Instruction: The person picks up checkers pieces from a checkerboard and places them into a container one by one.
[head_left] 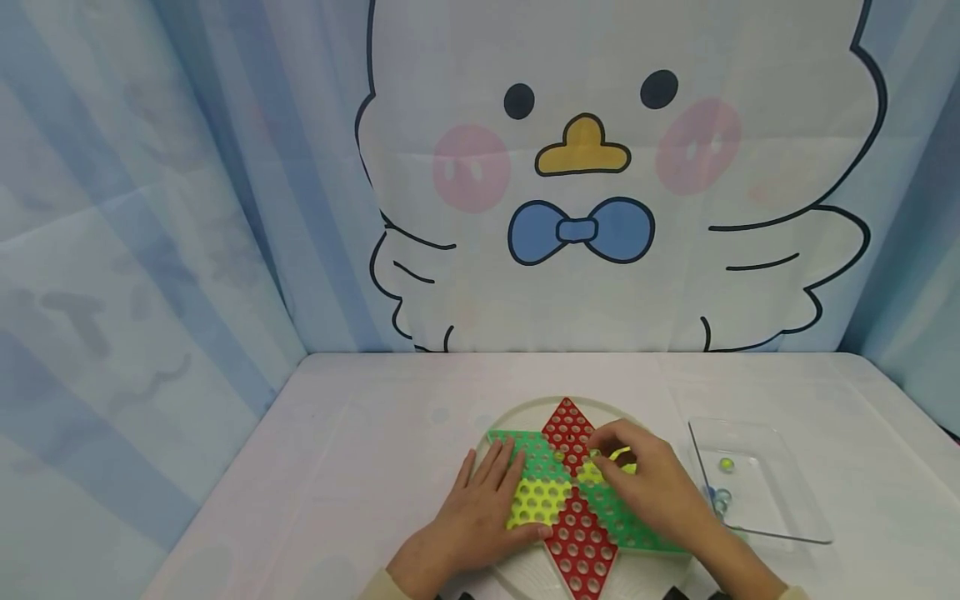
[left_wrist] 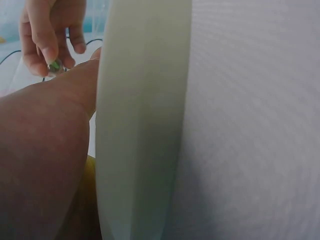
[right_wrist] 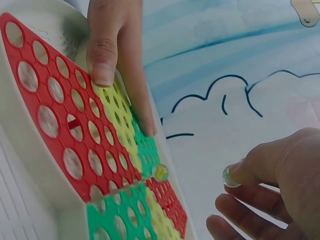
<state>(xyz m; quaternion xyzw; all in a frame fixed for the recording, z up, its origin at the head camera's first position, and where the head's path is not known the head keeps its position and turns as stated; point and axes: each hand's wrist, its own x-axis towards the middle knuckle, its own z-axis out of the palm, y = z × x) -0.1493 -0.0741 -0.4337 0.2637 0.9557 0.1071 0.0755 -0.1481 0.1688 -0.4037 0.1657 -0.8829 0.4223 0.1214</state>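
Note:
A Chinese checkers board (head_left: 577,533) with red, green and yellow holed sections lies on the table. My left hand (head_left: 487,504) rests on its left side, fingers straight over the green and yellow sections. Above the far part of the board, my right hand (head_left: 652,479) pinches a clear marble (right_wrist: 230,176) with a greenish tint between thumb and fingertip. In the right wrist view this marble is held apart from the board. Another marble (right_wrist: 160,172), clear with yellow inside, sits on the board. The left wrist view mostly shows the board's pale rim (left_wrist: 145,120).
To the right of the board stands a clear plastic tray (head_left: 795,500). Inside it lie a yellow-green marble (head_left: 726,464) and a few bluish marbles (head_left: 722,498). A curtain (head_left: 585,300) with a cartoon bird hangs behind the pale table (head_left: 322,467).

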